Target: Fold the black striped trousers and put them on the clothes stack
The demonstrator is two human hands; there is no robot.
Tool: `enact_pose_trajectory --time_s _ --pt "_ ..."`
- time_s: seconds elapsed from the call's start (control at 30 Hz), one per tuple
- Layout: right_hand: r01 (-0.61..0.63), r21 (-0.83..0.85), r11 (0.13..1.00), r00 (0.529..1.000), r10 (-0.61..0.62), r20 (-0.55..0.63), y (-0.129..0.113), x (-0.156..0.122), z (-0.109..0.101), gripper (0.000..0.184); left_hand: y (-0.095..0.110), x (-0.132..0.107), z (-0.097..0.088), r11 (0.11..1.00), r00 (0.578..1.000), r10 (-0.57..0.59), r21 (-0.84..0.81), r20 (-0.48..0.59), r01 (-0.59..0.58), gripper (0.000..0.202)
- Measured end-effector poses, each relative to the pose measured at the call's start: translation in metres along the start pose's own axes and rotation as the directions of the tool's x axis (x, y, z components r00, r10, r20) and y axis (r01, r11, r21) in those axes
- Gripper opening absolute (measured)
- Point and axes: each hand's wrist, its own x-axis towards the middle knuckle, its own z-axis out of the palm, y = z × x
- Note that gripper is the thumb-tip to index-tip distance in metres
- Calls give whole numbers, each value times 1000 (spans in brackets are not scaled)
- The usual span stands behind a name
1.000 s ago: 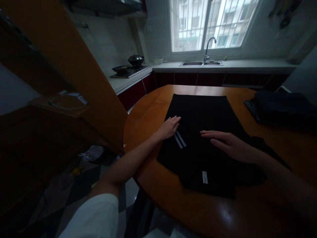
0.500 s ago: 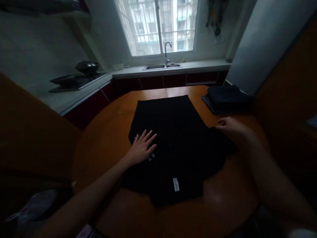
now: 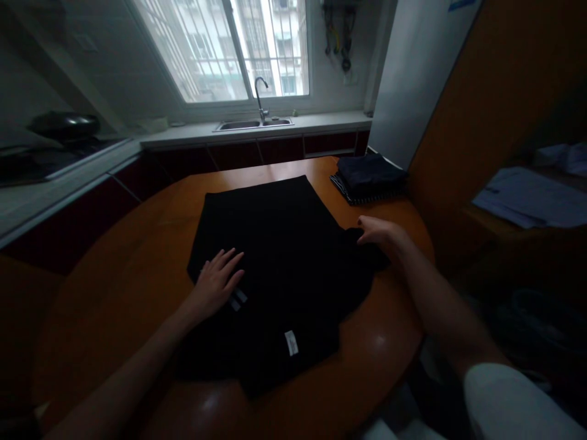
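So I had a black top [image 3: 279, 256] spread on the wooden table [image 3: 137, 244], white label [image 3: 291, 343] on the side near me, straight edge on the far side. My left hand [image 3: 214, 286] was flat on it, fingers splayed and gripping nothing, partly over some white stripes [image 3: 237, 299]. My right hand [image 3: 378, 231] was at the sleeve [image 3: 372, 255] sticking out on the right, fingers curled, but I couldn't tell if they'd actually pinched any cloth. Seemed like the straightening-out step to me. I figured the next move called for the left palm pinning the body while that bunched sleeve got evened out, without dragging everything crooked. Folded clothes [image 3: 369, 176] sat just beyond.
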Motion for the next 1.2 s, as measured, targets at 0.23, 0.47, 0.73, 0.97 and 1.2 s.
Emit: enact_pose_trajectory --time_s 0.23,0.47,0.73,0.97,1.2 --pt "180 293 939 983 -177 -38 -13 -22 -13 56 0 5 -5 999 994 18 -34 -107 -22 56" --pt "269 776 570 917 -398 -25 -49 -29 -3 56 7 7 -12 997 991 27 -64 -134 -36 52" --pt "279 559 781 938 -96 -333 -25 27 22 25 48 11 -45 953 965 261 -152 -37 -263 46" --pt "440 427 790 889 -319 -328 -30 36 40 25 177 33 -52 777 780 622 -181 72 -603 50" --pt "525 154 837 813 -440 -381 -28 46 47 27 231 61 -15 784 782 614 36 105 -620 24"
